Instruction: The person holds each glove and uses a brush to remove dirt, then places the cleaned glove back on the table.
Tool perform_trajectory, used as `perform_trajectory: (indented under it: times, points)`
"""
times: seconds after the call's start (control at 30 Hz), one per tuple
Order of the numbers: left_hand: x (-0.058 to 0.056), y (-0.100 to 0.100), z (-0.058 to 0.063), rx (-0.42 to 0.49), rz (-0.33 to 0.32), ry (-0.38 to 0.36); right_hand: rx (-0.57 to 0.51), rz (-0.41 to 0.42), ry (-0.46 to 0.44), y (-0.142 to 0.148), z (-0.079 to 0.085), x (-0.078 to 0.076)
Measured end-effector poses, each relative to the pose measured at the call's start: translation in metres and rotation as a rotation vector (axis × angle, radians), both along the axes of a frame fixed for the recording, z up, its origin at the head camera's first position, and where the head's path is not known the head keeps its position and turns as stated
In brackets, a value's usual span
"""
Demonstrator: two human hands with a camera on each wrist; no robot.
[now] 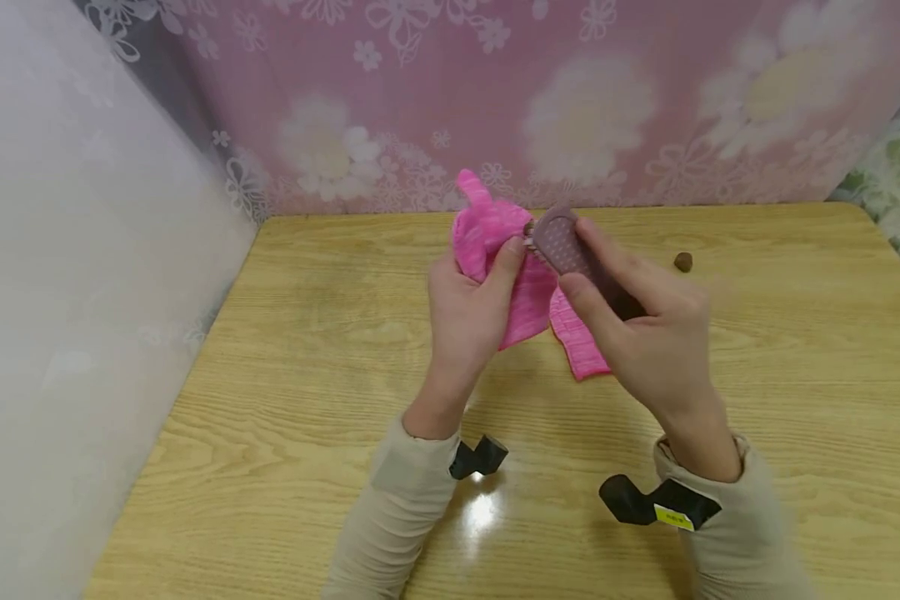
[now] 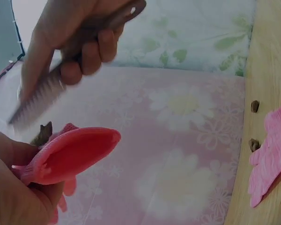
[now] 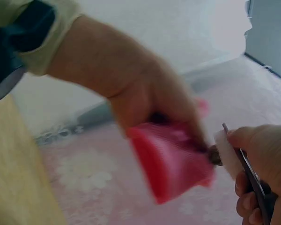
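Note:
My left hand (image 1: 468,312) grips a pink knitted glove (image 1: 528,304) above the table, thumb on top. In the left wrist view its red-lined cuff (image 2: 77,154) gapes. A small brown lump (image 2: 43,133) sticks up beside the thumb, at the glove; whether it is pinched I cannot tell. My right hand (image 1: 645,325) holds a mauve brush (image 1: 566,242) by its handle, thumb and index finger along the dotted back. The bristles (image 2: 42,96) face the lump and glove, close by in the head view. A second pink glove (image 1: 581,337) lies on the table below, partly hidden by my right hand.
Another brown lump (image 1: 683,262) lies on the wooden table (image 1: 292,350) to the right. The left wrist view shows two lumps (image 2: 255,106) near the second glove. A pink flowered cloth (image 1: 450,100) hangs behind the table, and a white wall (image 1: 82,250) stands left.

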State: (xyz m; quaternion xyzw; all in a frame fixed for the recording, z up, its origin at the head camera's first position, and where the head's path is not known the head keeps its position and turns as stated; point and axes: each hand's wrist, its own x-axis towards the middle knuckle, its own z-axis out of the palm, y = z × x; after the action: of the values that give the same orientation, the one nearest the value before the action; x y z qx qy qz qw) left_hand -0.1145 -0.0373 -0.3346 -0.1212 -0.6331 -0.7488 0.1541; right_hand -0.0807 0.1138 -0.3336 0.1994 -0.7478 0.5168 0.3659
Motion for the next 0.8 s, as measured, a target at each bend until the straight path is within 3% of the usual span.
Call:
perform_trajectory:
  times: [0.2, 0.33, 0.47, 0.6, 0.8]
  points:
    - [0.002, -0.001, 0.000, -0.110, 0.002, 0.108, 0.010, -0.065, -0.026, -0.005, -0.007, -0.008]
    - [-0.001, -0.008, -0.003, -0.165, -0.071, 0.104, -0.048, -0.017, -0.128, -0.001, -0.009, -0.008]
    - [-0.004, -0.018, -0.008, -0.189, -0.132, 0.032, -0.093, 0.073, -0.314, 0.004, -0.010, -0.009]
    - [-0.006, -0.025, -0.017, -0.194, -0.123, -0.072, -0.075, 0.152, -0.486, 0.006, -0.017, -0.015]
    - [-0.006, -0.027, -0.027, -0.169, -0.008, -0.158, -0.052, 0.236, -0.528, -0.001, -0.034, -0.018]
